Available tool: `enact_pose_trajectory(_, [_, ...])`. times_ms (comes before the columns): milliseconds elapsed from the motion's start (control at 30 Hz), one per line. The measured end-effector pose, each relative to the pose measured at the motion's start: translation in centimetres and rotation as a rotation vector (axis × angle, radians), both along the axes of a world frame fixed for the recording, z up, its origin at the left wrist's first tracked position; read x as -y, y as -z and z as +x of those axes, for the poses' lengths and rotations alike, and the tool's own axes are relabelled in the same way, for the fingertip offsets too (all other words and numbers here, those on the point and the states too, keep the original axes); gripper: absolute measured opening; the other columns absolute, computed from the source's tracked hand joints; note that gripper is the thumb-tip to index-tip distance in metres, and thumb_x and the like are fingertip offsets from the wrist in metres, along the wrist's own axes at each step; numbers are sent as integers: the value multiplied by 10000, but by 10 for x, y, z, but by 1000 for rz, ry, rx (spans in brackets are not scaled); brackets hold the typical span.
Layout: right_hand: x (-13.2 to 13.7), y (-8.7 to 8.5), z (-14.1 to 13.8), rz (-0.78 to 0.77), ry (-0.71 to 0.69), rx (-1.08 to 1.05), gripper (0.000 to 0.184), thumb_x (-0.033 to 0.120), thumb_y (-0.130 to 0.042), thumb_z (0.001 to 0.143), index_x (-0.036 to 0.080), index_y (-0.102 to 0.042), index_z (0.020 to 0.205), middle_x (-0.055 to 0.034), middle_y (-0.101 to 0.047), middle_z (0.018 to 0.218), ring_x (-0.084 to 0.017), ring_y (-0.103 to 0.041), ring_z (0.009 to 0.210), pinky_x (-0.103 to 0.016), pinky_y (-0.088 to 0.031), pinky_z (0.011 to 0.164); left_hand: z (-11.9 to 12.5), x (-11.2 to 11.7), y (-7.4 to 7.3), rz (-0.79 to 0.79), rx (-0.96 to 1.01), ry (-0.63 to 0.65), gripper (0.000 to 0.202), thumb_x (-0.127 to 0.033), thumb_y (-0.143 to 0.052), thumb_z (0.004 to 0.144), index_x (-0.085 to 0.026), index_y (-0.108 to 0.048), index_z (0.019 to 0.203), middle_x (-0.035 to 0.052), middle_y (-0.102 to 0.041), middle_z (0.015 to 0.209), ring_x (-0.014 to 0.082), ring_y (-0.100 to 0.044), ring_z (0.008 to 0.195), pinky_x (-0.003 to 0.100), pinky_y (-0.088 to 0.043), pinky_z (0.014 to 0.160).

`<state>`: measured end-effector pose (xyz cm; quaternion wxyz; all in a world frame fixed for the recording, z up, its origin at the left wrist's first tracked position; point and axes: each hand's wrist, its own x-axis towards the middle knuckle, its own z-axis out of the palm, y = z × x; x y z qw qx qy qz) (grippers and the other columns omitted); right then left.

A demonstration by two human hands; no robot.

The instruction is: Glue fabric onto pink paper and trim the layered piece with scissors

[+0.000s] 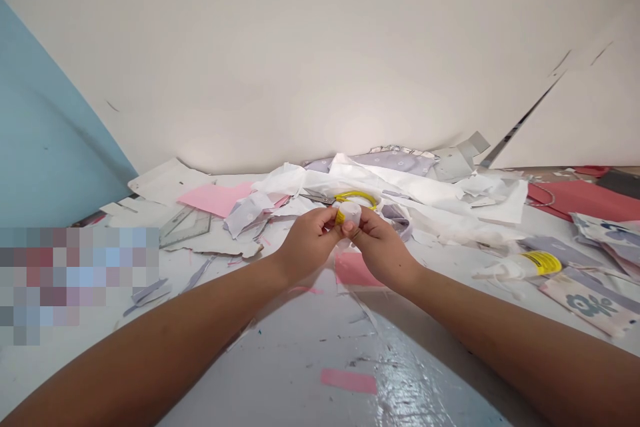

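Between the fingertips of both hands is a small white bottle (351, 211) with a yellow label, its round end toward me. My left hand (310, 240) pinches it from the left, and my right hand (383, 243) grips it from the right with thumb and fingers. The fingers hide part of it. Just behind the hands lie scissors with yellow handles (370, 197), partly covered by white paper. A piece of pink paper (356, 269) rests on the table below the hands.
White crumpled paper (400, 190) spreads along the wall. To the left are a pink sheet (215, 198) and a clear set square (187, 227). A glue bottle (540, 264) and red paper (585, 200) lie right. One pink strip (349, 381) is nearest me.
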<state>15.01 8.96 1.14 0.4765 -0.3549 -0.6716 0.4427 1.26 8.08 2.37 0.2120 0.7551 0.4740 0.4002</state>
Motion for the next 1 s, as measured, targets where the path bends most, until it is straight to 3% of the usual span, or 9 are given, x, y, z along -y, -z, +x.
enact_pose_trajectory(533, [1,0,-1,-7,35,29,222,402,-464,780,189,-518,816,-6,-530,779,-161,-474,760,-308,-379,685,0,-2,1,23,5,7,291,-397,-441,791,-180,-396,602,-46,-375,592,89,-338,567,201,-284,517])
enact_pose_trajectory(1000, [0,3,-1,-29,30,16,206,386,-469,790,199,-525,854,-15,-565,860,-178,-500,851,-320,-383,743,-1,-1,2,12,-6,0,290,-392,-443,784,-179,-390,596,-44,-346,586,90,-315,560,204,-268,502])
